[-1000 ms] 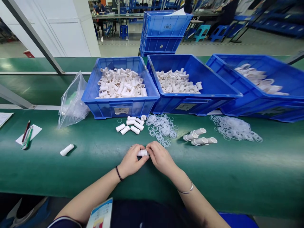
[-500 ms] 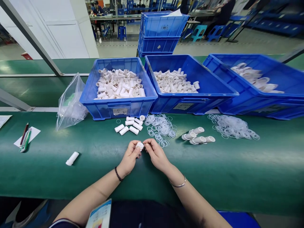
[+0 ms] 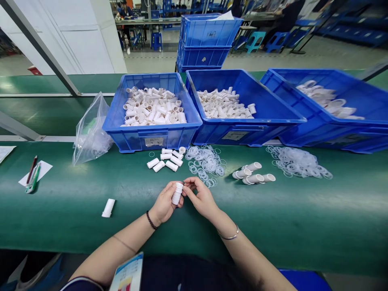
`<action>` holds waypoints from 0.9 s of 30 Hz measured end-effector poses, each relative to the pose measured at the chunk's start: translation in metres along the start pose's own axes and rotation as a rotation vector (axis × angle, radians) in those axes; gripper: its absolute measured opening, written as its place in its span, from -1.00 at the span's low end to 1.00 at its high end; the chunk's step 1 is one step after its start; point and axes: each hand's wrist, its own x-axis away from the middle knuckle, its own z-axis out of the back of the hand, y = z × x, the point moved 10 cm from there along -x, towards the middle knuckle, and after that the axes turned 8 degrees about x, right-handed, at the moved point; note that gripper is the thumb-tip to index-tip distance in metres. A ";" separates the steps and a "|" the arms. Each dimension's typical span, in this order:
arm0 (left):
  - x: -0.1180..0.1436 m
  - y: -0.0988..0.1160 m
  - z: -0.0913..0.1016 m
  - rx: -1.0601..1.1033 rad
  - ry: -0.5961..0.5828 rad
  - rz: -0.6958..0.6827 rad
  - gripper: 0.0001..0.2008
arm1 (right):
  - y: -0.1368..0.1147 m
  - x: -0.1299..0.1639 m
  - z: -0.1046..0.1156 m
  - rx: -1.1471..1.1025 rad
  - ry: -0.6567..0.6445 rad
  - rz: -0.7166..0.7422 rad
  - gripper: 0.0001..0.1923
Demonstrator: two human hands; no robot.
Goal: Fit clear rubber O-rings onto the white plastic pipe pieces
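My left hand (image 3: 166, 201) is closed around a short white plastic tube fitting (image 3: 177, 195), which stands nearly upright with its flanged end on top. Beside that upper end my right hand (image 3: 200, 197) pinches, its fingertips at the rim; whatever lies between them is too small to make out. Just beyond the hands are several white tube fittings (image 3: 166, 157) lying in a group and a loose pile of clear sealing rings (image 3: 207, 159). A single white tube (image 3: 108, 208) rests on the green table, left of my left hand.
Three blue bins (image 3: 154, 135) with white plastic parts line the back of the green table (image 3: 273, 234). Several tubes (image 3: 254, 178) and another ring pile (image 3: 300, 162) lie to the right. At left are a clear plastic bag (image 3: 91, 133) and pens (image 3: 33, 178) on paper.
The fitting in my left hand has tipped from end-on to nearly upright, showing its side. The single tube at left has shifted right and turned. My right hand has barely moved.
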 end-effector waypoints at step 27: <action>0.075 0.108 0.021 -1.765 -0.274 -0.221 -0.53 | 0.057 0.048 0.181 1.127 0.280 -0.176 -0.76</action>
